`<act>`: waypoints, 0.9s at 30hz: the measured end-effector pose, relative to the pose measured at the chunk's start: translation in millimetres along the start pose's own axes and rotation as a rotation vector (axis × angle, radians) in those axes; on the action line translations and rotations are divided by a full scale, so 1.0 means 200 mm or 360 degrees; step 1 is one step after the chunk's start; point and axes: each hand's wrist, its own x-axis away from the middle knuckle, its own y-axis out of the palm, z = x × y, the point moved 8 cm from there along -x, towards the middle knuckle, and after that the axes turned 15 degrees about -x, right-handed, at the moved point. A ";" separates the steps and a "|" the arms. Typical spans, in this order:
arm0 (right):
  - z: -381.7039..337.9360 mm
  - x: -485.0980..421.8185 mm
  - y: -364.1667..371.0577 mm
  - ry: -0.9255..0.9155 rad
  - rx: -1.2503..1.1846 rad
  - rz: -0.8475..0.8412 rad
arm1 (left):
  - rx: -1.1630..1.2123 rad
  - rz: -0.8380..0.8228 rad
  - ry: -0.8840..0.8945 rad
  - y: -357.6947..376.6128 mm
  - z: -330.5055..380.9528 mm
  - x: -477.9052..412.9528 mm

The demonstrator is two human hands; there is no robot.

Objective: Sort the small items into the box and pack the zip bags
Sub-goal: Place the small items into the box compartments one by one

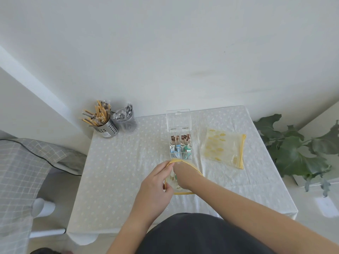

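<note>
Two zip bags, clear with yellow trim and yellow prints. One zip bag (pixel 184 187) near table (pixel 117 171) centre, mouth pinched open at its top edge by left hand (pixel 156 186); right hand (pixel 180 176) pushed inside it, grip hidden, cannot tell. Second zip bag (pixel 222 147) flat at 2 o'clock. One clear box (pixel 180 146) at 12 o'clock, lid up, small coloured items inside. Two cups at 10 o'clock: metal cup (pixel 106 128), clear cup (pixel 127 122).
</note>
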 end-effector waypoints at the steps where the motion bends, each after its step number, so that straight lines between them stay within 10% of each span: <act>1: -0.01 0.01 0.01 0.0003 0.0030 0.0001 | 0.0003 0.0001 0.0001 0.00 0.00 0.00; 27: -0.01 0.13 -0.01 0.0185 0.0120 -0.0288 | -0.0070 -0.0057 0.0005 0.01 -0.01 -0.01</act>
